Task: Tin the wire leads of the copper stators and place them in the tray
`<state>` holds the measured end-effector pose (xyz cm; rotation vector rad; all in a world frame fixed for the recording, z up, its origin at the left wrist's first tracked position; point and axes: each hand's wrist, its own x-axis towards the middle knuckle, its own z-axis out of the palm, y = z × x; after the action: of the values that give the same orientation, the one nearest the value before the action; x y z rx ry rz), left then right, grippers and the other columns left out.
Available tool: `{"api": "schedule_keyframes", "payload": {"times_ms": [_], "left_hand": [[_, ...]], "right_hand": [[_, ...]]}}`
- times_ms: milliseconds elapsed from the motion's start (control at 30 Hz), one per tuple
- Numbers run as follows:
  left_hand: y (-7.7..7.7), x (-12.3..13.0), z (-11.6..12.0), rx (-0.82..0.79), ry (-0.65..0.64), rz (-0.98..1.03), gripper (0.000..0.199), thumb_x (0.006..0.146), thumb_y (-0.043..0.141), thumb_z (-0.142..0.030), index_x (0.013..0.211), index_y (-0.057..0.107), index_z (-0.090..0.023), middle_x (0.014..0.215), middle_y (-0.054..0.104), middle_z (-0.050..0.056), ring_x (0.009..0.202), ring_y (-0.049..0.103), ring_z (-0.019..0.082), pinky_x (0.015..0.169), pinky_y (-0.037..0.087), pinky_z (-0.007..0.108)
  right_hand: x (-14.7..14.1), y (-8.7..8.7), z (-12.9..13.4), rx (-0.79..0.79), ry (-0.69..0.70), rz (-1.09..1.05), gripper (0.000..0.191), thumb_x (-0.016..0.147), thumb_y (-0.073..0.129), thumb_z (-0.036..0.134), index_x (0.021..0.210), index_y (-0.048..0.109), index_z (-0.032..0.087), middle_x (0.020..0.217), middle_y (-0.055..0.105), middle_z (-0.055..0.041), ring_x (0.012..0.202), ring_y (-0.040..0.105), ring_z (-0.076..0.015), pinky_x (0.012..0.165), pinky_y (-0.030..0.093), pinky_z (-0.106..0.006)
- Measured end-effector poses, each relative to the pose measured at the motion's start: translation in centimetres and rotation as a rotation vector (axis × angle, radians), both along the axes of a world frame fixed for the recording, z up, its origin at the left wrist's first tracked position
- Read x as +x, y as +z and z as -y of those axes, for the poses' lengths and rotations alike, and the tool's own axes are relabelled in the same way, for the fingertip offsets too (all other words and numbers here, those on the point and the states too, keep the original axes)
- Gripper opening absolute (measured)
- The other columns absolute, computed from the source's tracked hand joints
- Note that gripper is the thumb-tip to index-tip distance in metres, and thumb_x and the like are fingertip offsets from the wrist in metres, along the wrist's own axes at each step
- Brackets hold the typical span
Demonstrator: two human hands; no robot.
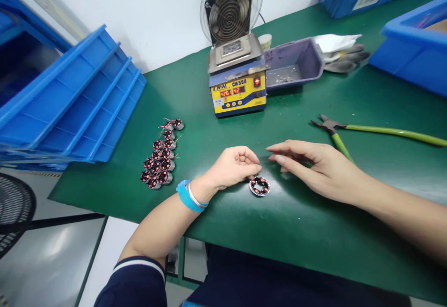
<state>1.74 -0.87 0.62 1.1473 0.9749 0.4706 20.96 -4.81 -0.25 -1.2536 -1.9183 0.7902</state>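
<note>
My left hand [233, 169] is closed, thumb and forefinger pinched at the upper left edge of a motor stator [259, 187]. This stator is a silvery ring with copper windings, close to the green tabletop; the exact spot in my grip is hidden by the fingertips. To its right, my right hand [307, 165] hovers with thumb and fingers apart, holding nothing. Several more wound stators [160, 154] stand grouped on the left of the table, some with wire ends sticking out. Green-handled cutting pliers [335, 127] lie open beyond my right hand.
A yellow and blue solder pot [239, 95] with lit digits stands at the back, a round fan [229, 13] behind it. Beside it are a purple-grey tray [310, 62] and gloves [344, 60]. Blue bins [408, 60] stand right; stacked blue crates [80, 97] lean left.
</note>
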Motion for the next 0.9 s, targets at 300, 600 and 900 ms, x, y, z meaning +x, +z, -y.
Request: {"api": "schedule_keyframes", "payload": {"times_ms": [300, 600, 900], "left_hand": [[0.6, 0.5, 0.2, -0.005, 0.017, -0.062, 0.005, 0.072, 0.060, -0.009, 0.068, 0.057, -0.010, 0.047, 0.052, -0.005, 0.038, 0.044, 0.003, 0.038, 0.026, 0.014], [1.0, 1.0, 0.1, -0.040, -0.035, -0.049, 0.013, 0.074, 0.056, -0.004, 0.063, 0.055, -0.010, 0.044, 0.051, -0.006, 0.035, 0.038, 0.001, 0.039, 0.027, 0.014], [0.3, 0.7, 0.1, -0.038, -0.026, 0.026, 0.009, 0.074, 0.060, -0.007, 0.065, 0.057, -0.009, 0.059, 0.065, 0.002, 0.036, 0.038, -0.001, 0.039, 0.028, 0.013]], "right_hand": [[-0.5, 0.0, -0.1, -0.088, 0.016, -0.081, 0.023, 0.085, 0.057, 0.037, 0.086, 0.070, 0.018, 0.078, 0.068, -0.0054, 0.066, 0.060, -0.0147, 0.060, 0.048, -0.027], [-1.7, -0.1, -0.1, -0.279, -0.065, -0.306, 0.037, 0.074, 0.066, 0.053, 0.075, 0.067, 0.016, 0.068, 0.069, -0.0060, 0.059, 0.061, -0.0148, 0.055, 0.048, -0.026], [-1.9, -0.2, 0.2, -0.258, -0.090, -0.317, 0.032, 0.075, 0.066, 0.047, 0.076, 0.066, 0.015, 0.069, 0.069, -0.0063, 0.059, 0.060, -0.0141, 0.053, 0.046, -0.025]]}}
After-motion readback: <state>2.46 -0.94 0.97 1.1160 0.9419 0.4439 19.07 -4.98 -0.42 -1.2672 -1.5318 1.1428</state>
